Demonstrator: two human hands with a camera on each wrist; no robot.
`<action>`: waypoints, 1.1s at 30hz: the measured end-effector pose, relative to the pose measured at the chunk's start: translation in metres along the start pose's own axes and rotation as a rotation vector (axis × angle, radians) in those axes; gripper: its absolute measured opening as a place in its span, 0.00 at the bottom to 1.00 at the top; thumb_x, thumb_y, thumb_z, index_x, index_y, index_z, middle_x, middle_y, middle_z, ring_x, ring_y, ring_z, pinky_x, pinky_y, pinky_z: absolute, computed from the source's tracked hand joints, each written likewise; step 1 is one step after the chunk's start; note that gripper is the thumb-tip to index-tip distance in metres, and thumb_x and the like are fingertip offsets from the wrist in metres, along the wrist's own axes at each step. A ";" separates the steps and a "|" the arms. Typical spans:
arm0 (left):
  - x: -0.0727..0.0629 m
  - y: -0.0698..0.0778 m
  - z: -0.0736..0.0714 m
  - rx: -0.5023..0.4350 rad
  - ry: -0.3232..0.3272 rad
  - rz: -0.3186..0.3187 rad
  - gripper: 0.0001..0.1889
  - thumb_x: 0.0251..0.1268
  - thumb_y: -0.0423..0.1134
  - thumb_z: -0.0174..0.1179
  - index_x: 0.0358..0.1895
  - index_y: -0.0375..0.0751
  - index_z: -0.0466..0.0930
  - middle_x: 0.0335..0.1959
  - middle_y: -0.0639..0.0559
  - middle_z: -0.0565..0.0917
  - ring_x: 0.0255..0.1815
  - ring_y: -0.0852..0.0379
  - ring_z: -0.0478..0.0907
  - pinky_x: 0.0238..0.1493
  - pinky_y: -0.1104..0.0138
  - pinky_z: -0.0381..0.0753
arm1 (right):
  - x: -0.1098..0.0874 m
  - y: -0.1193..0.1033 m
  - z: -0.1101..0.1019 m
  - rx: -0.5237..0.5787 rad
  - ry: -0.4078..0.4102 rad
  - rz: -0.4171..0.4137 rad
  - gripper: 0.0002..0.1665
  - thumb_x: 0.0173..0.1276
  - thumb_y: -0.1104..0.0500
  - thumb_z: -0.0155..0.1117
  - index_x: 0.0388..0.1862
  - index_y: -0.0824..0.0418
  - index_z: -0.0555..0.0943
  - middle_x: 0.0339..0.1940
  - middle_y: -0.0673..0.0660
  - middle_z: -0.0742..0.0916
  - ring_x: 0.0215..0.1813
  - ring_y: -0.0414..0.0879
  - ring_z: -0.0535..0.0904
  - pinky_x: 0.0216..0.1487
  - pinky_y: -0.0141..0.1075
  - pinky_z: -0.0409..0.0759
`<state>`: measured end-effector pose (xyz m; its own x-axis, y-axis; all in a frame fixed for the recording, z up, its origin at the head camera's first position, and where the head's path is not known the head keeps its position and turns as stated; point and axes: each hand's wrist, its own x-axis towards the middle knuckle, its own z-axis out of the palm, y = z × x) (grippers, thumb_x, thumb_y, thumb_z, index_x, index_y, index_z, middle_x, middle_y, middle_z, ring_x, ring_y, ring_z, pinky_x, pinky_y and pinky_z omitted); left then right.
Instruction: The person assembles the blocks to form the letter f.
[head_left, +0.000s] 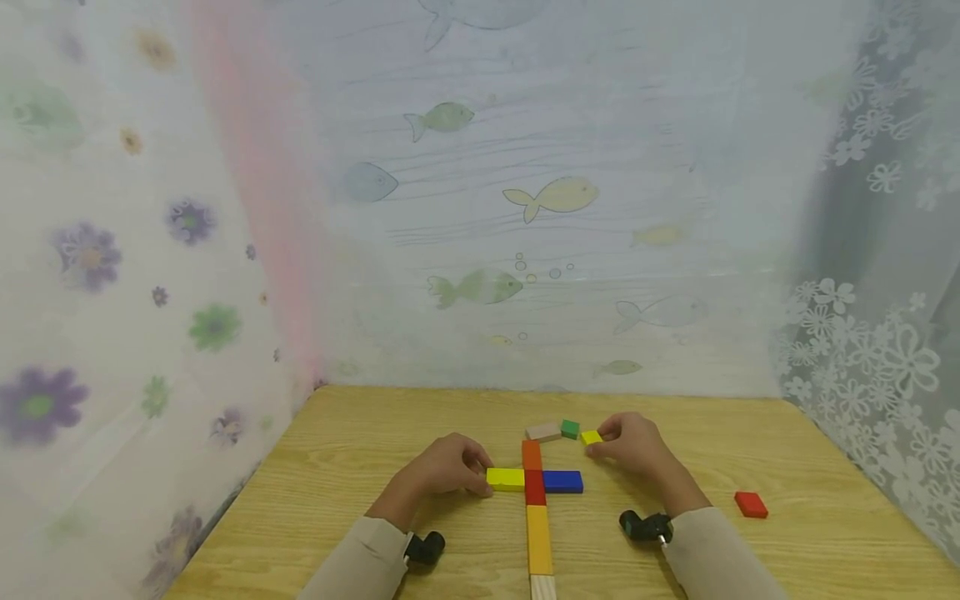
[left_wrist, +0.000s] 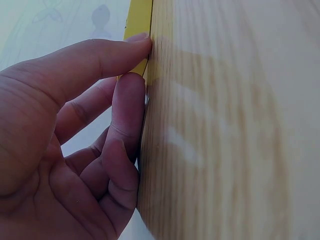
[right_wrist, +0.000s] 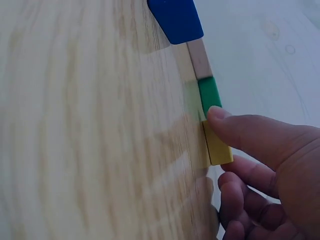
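Observation:
My left hand (head_left: 448,467) pinches the outer end of a long yellow block (head_left: 506,479), which lies flat on the table. That block meets a red block (head_left: 535,487), with a blue block (head_left: 562,482) on the opposite side. An orange block (head_left: 532,455) extends from the red one at the far side, an amber block (head_left: 538,540) at the near side. Between thumb and fingers, my right hand (head_left: 636,443) holds a small yellow block (right_wrist: 218,144). Close by sits a green block (right_wrist: 209,94), followed by a pale wooden block (head_left: 543,432) near the orange one's far end.
A plain wood block (head_left: 543,588) continues the column at the bottom edge of the head view. Apart at the right lies a red square block (head_left: 751,504). Behind the wooden table (head_left: 360,417) hangs a curtain (head_left: 555,333) with printed fish.

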<state>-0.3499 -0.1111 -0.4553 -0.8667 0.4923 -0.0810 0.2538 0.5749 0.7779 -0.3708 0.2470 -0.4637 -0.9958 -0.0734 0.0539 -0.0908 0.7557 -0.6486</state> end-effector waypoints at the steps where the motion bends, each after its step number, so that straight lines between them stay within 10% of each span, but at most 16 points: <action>1: 0.000 0.000 0.000 0.002 0.001 0.000 0.14 0.53 0.38 0.79 0.43 0.47 0.90 0.32 0.53 0.85 0.32 0.55 0.79 0.35 0.63 0.80 | 0.000 0.000 0.000 0.000 0.001 -0.003 0.30 0.56 0.47 0.83 0.50 0.65 0.86 0.46 0.57 0.88 0.47 0.51 0.83 0.50 0.48 0.84; 33: -0.001 0.001 0.001 -0.021 -0.004 0.002 0.14 0.54 0.40 0.80 0.44 0.48 0.90 0.33 0.53 0.85 0.32 0.55 0.78 0.34 0.62 0.80 | -0.002 0.003 0.001 0.026 0.015 -0.035 0.27 0.58 0.49 0.82 0.53 0.62 0.88 0.44 0.55 0.89 0.46 0.49 0.84 0.48 0.47 0.84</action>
<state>-0.3479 -0.1104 -0.4555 -0.8646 0.4957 -0.0821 0.2463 0.5606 0.7906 -0.3692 0.2492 -0.4664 -0.9920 -0.0895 0.0886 -0.1258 0.7354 -0.6659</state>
